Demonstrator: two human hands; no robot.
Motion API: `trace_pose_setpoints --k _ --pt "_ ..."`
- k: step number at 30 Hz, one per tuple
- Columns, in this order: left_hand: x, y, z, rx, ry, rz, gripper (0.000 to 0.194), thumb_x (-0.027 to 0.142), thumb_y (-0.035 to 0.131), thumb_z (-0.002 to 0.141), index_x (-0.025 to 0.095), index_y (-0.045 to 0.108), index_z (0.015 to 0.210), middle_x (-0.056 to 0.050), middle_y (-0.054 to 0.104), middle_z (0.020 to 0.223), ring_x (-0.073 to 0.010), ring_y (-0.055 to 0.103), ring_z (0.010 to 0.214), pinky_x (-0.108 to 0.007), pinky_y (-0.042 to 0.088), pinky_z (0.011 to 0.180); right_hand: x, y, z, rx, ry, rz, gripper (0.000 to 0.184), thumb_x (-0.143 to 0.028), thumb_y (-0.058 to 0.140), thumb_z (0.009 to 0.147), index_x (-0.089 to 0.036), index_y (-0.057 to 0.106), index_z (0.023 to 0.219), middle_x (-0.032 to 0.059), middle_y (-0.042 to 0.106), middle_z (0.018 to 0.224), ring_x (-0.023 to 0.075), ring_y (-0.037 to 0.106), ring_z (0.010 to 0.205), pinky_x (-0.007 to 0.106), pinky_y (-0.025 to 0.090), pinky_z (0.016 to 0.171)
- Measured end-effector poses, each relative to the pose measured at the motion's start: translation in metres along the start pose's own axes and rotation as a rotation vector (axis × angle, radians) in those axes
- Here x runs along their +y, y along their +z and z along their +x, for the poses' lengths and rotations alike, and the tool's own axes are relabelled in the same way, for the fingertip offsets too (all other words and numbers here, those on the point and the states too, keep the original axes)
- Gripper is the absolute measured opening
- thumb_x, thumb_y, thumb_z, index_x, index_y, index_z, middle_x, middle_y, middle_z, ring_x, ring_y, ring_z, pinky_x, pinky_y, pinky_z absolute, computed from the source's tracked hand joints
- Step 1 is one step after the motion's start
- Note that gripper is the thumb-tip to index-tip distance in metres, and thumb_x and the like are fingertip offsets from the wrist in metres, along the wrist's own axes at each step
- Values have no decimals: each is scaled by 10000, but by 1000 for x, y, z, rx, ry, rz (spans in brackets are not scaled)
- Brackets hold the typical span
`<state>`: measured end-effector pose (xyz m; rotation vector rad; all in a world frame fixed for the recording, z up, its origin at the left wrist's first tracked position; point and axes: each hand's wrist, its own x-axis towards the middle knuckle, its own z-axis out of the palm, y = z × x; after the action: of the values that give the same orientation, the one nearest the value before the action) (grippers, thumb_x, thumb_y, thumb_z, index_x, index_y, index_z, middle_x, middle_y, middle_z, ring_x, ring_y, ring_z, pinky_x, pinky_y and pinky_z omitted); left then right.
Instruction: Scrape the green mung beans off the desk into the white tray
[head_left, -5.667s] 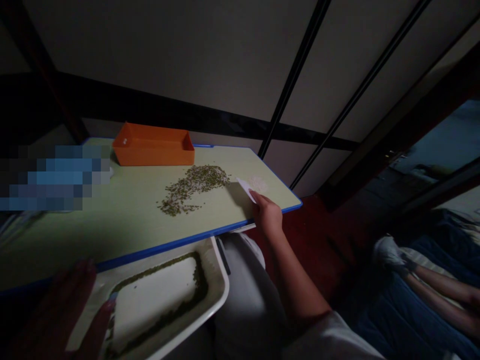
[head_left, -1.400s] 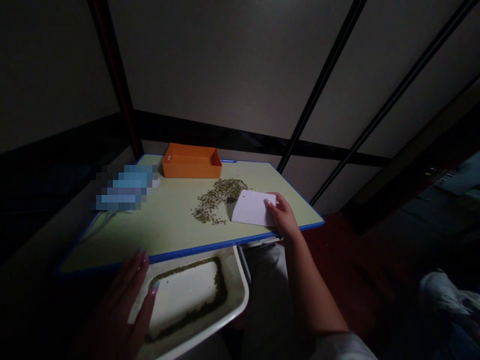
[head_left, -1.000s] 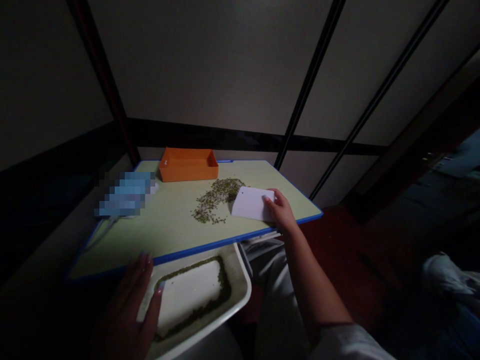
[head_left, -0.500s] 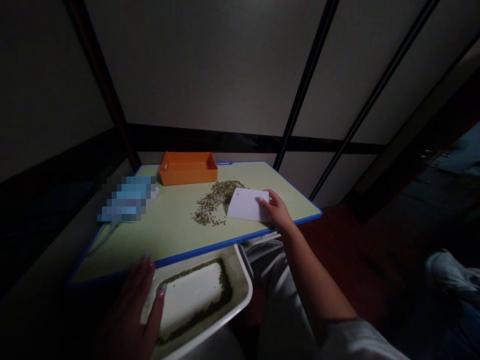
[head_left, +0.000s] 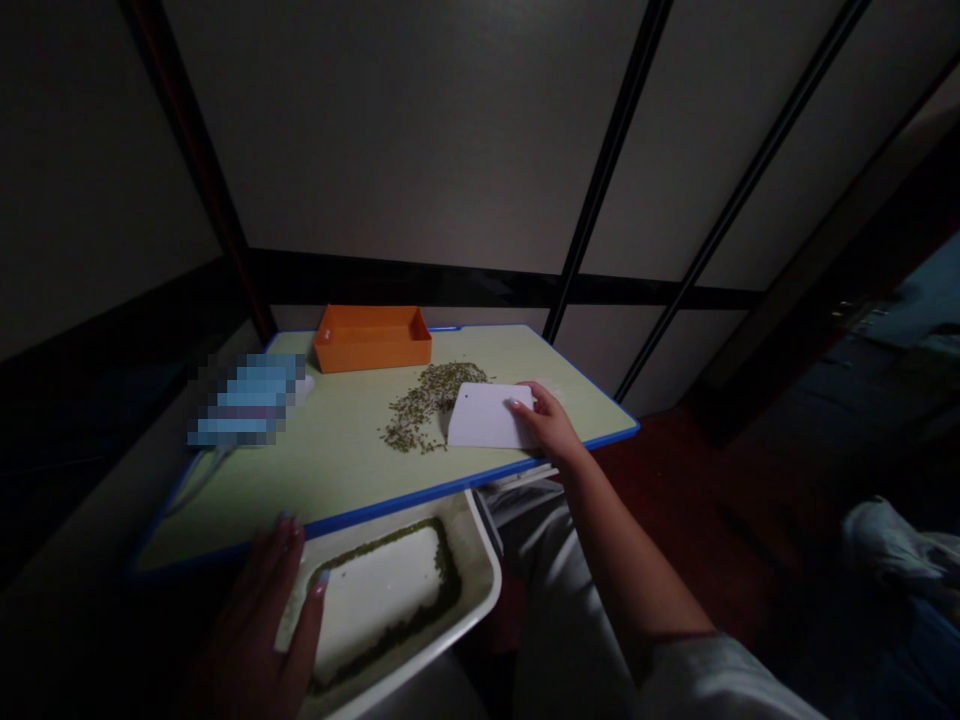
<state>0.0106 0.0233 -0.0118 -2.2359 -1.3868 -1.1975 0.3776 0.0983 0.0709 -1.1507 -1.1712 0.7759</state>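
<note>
Grey wall panels [head_left: 420, 150], black strips [head_left: 610, 160]; dark red floor [head_left: 656, 495].

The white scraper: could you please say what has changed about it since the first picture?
The white scraper has moved left, beside the grain pile, and turned from nearly edge-on to show its broad face. The right hand still holds it; the left hand stays by the white tray, and the orange bin stays put.

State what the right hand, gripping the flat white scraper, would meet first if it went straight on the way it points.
The right hand, scraper leading, would probably meet the loose heap of small greenish grains first; depth is unclear.
</note>
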Motion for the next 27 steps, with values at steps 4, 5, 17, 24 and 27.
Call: trace_pose_setpoints --k 4,5,17,24,27 --pt "-1 -1 0 5 19 3 620 362 412 883 293 250 1477 -125 536 1424 -269 447 1346 -504 467 1022 1 0 0 8 16 -26 413 -484 760 645 -219 599 917 -27 602 718 128 519 608 221 372 514" --pt "-1 -1 0 2 22 4 623 360 414 882 292 248 1478 -124 532 1428 -268 444 1347 -501 469 1020 1 0 0 17 21 -27 414 -487 759 645 -217 597 915 -28 598 710 127 517 601 221 370 509" --pt "-2 3 -6 -57 -52 -22 640 398 412 873 307 233 1481 -66 415 1527 -246 380 1399 -506 395 1094 -1 1 1 -38 38 55 452 -482 798 607 -219 597 915 -13 659 754 142 578 637 240 433 545" --pt "1 0 -7 -79 -105 -62 640 410 408 875 329 222 1482 -49 394 1543 -255 378 1407 -526 365 1141 1 -1 1 -1 27 69 447 -473 795 614 -220 596 924 -22 653 743 137 579 630 238 436 547" --pt "4 -3 -5 -113 -136 -61 648 406 417 874 334 211 1484 -51 369 1557 -270 356 1417 -545 347 1154 -1 -1 0 -30 23 55 431 -469 788 621 -222 605 922 -16 656 754 150 590 655 252 446 568"
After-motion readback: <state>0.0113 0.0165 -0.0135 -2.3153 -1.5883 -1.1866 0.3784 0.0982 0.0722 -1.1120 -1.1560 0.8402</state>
